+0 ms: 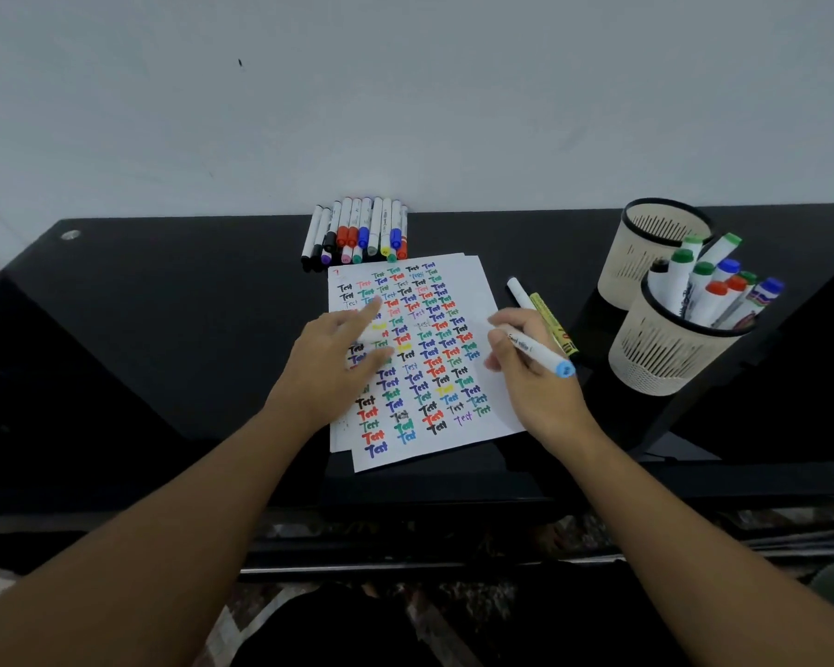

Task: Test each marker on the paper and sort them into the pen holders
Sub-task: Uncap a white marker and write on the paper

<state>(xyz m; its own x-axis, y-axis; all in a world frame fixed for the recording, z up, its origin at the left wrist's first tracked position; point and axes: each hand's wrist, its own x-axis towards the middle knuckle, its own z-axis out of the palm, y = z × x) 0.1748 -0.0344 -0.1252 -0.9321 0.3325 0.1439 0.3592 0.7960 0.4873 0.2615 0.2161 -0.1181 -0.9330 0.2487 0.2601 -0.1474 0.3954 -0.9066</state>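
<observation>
A white paper (473,300) covered with coloured "Test" words lies on the black desk (164,305). My left hand (331,363) rests flat on its left half, fingers spread. My right hand (530,373) grips a white marker with a light blue cap (545,356) over the paper's right edge, the capped end pointing toward me. A row of several markers (357,231) lies against the wall behind the paper. Two beige mesh pen holders stand at the right: the far one (646,252) looks empty, the near one (670,349) holds several markers.
A white marker (518,291) and a yellow marker (550,322) lie on the desk between the paper and the holders. The white wall rises right behind the desk. A small metal disc (70,234) sits at the desk's far left corner.
</observation>
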